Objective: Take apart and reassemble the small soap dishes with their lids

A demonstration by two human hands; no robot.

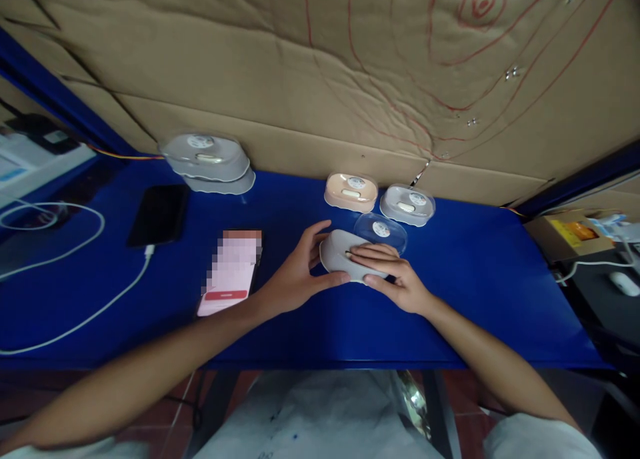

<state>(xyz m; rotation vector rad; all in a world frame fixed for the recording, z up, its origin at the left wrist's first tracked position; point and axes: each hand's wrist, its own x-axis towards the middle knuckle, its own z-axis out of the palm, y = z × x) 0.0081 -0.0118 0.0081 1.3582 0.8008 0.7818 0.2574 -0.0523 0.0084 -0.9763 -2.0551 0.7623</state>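
Observation:
My left hand (304, 267) is closed around the left end of a pale grey oval box (336, 247), thumb at the near side and fingers behind. My right hand (400, 276) grips its right side, with its fingers across the top and the thumb at the near edge. The fingers cover much of the box's upper face. Just behind it, a clear oval lid (367, 227) with a round white sticker lies on the blue table (465, 292). Farther back sit a peach lidded box (340, 194) and a grey lidded box (423, 210).
Two stacked grey boxes (220, 168) stand at the back left. A dark phone (159, 214) with a white cable (117, 304) and a lit phone (233, 269) lie on the left. Brown cardboard (250, 59) walls the back. At right are a carton (565, 236) and a mouse (624, 284).

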